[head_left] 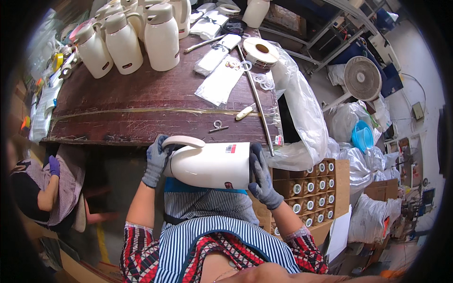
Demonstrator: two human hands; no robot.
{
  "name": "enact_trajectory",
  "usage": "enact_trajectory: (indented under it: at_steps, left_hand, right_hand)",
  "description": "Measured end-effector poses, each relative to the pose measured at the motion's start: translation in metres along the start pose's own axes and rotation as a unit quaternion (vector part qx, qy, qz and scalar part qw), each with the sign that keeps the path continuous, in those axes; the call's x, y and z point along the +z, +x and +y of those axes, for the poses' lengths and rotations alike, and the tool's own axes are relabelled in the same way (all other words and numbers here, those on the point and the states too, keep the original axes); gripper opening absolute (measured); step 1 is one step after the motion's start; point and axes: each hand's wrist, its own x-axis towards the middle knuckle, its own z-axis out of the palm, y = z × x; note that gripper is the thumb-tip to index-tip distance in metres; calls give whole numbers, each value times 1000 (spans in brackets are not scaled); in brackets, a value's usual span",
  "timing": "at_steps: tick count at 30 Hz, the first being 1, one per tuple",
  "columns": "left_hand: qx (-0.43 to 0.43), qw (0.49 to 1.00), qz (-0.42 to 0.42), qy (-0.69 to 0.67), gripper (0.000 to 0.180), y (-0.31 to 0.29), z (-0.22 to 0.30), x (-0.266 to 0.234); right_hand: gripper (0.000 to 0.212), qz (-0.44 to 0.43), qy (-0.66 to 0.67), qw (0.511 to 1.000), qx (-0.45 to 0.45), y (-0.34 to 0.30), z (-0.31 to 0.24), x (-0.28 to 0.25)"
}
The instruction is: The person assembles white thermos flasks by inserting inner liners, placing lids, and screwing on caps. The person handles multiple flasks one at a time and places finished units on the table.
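A white thermos jug (212, 166) lies sideways between my hands, just off the near table edge and above my lap. Its curved handle faces up, and a small red-and-white sticker shows near its base. My left hand (156, 162), in a grey work glove, is closed around the lid end by the handle; the lid is mostly hidden. Against the dark base at the other end, my gloved right hand (263, 181) grips the jug, its fingers along the bottom rim.
Several upright white jugs (123, 45) stand on the dark red table (155, 101). On it also lie a sticker roll (260, 51), plastic bags (220, 82), a metal rod (258, 99) and a cutter (245, 112). At right is a divided carton (340, 181); a co-worker's gloved hand (54, 166) is left.
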Motion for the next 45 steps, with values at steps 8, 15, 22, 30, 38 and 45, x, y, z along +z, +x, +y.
enact_trajectory:
  at_steps: [8, 15, 22, 30, 38, 45]
  left_hand:
    - [7, 996, 34, 80, 23, -6, 24, 9]
    - [-9, 992, 114, 61, 24, -72, 16, 2]
    - [-159, 967, 140, -140, 26, -72, -54, -66]
    - [-188, 948, 142, -212, 12, -71, -84, -69]
    - [-160, 943, 47, -288, 8, -49, -104, -70]
    - [-175, 943, 9, -283, 12, -37, -97, -73]
  right_hand:
    - [92, 57, 192, 978, 62, 16, -5, 21]
    - [74, 6, 380, 896, 228, 14, 5, 29]
    - [53, -92, -288, 950, -84, 122, 53, 50]
    - [35, -44, -146, 979, -136, 84, 43, 44]
    - [36, -144, -156, 874, -437, 134, 1, 32]
    - [31, -146, -112, 871, -455, 122, -24, 22]
